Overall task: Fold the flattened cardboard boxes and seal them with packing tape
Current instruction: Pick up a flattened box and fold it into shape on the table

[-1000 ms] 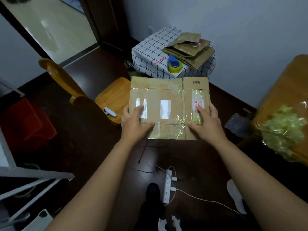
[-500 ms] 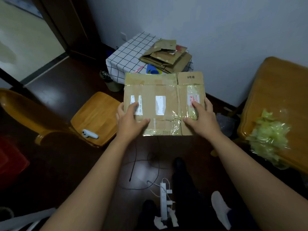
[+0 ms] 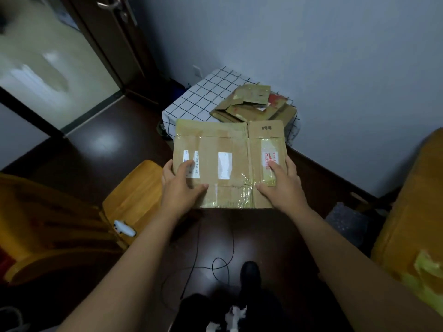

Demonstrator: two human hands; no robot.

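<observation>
The left hand (image 3: 183, 188) and right hand (image 3: 280, 185) each grip a near corner of the flattened cardboard box (image 3: 227, 164), thumbs on top, fingers wrapped round the side edges. To open it cleanly, push both side edges inward along the creases. More flattened boxes (image 3: 254, 104) lie beyond the hands on the checked table (image 3: 199, 97).

2 hands (image 3: 182, 188), 1 held box (image 3: 227, 149), 1 chair (image 3: 134, 195)
</observation>
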